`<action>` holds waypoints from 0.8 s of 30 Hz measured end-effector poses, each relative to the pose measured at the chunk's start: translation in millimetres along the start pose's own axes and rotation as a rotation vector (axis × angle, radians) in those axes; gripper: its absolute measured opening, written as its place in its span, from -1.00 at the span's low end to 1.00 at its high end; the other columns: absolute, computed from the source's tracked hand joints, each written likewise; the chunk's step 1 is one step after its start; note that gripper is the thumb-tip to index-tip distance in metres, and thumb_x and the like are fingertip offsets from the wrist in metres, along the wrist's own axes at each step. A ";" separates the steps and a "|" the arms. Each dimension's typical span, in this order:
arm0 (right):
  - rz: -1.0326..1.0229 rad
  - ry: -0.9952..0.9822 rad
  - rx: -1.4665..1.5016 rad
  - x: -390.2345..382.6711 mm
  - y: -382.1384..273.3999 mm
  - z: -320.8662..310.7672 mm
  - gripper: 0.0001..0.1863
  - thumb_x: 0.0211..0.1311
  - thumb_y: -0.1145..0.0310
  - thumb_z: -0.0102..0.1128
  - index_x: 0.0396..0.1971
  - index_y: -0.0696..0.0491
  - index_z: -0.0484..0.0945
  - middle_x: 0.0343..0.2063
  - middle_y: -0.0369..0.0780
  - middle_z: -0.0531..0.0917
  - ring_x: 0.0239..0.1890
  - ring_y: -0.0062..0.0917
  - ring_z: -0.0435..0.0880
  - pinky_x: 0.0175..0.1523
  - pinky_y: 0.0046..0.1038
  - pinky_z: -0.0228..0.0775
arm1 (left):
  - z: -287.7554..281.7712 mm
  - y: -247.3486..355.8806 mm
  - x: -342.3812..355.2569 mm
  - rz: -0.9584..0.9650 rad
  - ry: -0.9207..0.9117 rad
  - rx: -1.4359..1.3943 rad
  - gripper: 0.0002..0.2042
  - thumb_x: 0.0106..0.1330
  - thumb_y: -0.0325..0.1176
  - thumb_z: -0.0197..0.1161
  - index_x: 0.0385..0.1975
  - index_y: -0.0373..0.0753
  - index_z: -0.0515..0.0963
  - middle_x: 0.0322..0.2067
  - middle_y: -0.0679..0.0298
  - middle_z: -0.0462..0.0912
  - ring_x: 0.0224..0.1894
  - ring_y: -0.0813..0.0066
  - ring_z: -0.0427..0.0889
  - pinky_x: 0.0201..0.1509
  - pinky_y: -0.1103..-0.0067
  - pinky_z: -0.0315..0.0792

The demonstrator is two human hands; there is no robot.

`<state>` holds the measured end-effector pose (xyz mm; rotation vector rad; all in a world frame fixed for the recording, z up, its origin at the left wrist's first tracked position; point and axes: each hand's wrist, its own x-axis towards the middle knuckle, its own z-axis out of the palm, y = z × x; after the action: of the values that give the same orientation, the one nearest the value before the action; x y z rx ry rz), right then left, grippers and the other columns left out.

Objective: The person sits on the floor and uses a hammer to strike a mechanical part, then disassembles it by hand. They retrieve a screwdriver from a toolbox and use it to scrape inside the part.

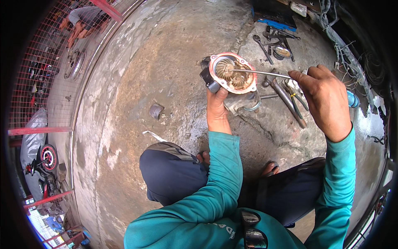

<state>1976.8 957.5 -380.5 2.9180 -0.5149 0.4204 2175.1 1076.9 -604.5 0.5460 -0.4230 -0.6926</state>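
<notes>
Gear housing (232, 76) sits raised in left hand (216, 108), grip clamped underneath w/ open face up, so right hand (325, 101), pinching thin rod (259, 73), can prob. reach gears inside.

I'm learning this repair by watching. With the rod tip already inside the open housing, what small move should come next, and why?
Probably a gentle pry or scrape with the rod at the gear. The right hand holds the rod nearly level, its tip resting among the grimy parts inside the housing, which the left hand grips from below, open face up. A small, steady push seems safest.
</notes>
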 end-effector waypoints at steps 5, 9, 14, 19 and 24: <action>-0.005 0.014 -0.052 -0.6 3.9 -0.8 -0.63 0.09 0.48 0.26 -0.10 -0.08 0.83 -0.44 -0.22 0.60 -0.24 -0.27 0.64 -0.21 -0.21 0.51 | 2.3 0.4 -1.9 0.020 0.010 0.020 -0.01 -0.06 0.05 0.75 0.37 -0.29 0.43 0.19 0.04 0.67 0.17 0.06 0.73 0.29 0.14 0.68; -0.006 0.062 -0.043 -0.3 2.5 0.3 -0.64 0.07 0.48 0.27 -0.12 -0.06 0.83 -0.45 -0.23 0.59 -0.23 -0.28 0.64 -0.21 -0.23 0.51 | 7.1 3.2 -3.4 -0.007 0.024 0.018 0.01 -0.10 0.06 0.76 0.36 -0.30 0.44 0.19 0.06 0.67 0.18 0.11 0.73 0.30 0.16 0.67; -0.059 0.053 -0.070 -0.3 -0.2 -0.7 -0.64 0.04 0.50 0.28 -0.13 -0.05 0.83 -0.44 -0.24 0.60 -0.24 -0.30 0.63 -0.21 -0.24 0.52 | -2.9 -3.9 -2.7 0.016 0.063 -0.009 0.03 -0.09 0.10 0.75 0.36 -0.35 0.44 0.17 0.03 0.68 0.14 0.10 0.75 0.26 0.15 0.70; -0.016 0.104 -0.136 1.6 0.2 -3.6 -0.66 0.03 0.48 0.30 -0.16 -0.06 0.84 -0.44 -0.25 0.59 -0.25 -0.33 0.63 -0.21 -0.25 0.51 | -5.1 -6.2 -3.1 0.029 0.067 0.018 0.04 -0.11 0.10 0.76 0.36 -0.36 0.43 0.17 0.01 0.68 0.15 0.07 0.75 0.26 0.14 0.70; -0.018 0.108 -0.098 -0.6 0.4 -0.2 -0.66 0.01 0.49 0.31 -0.17 -0.06 0.84 -0.45 -0.25 0.59 -0.26 -0.32 0.62 -0.21 -0.26 0.51 | 1.1 -3.4 -4.1 0.002 0.061 0.000 0.06 -0.12 0.10 0.76 0.37 -0.37 0.42 0.17 0.00 0.68 0.15 0.05 0.75 0.27 0.13 0.70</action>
<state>1976.1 957.4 -380.5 2.7862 -0.4795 0.5312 2170.1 1077.2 -606.5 0.5653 -0.3668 -0.6729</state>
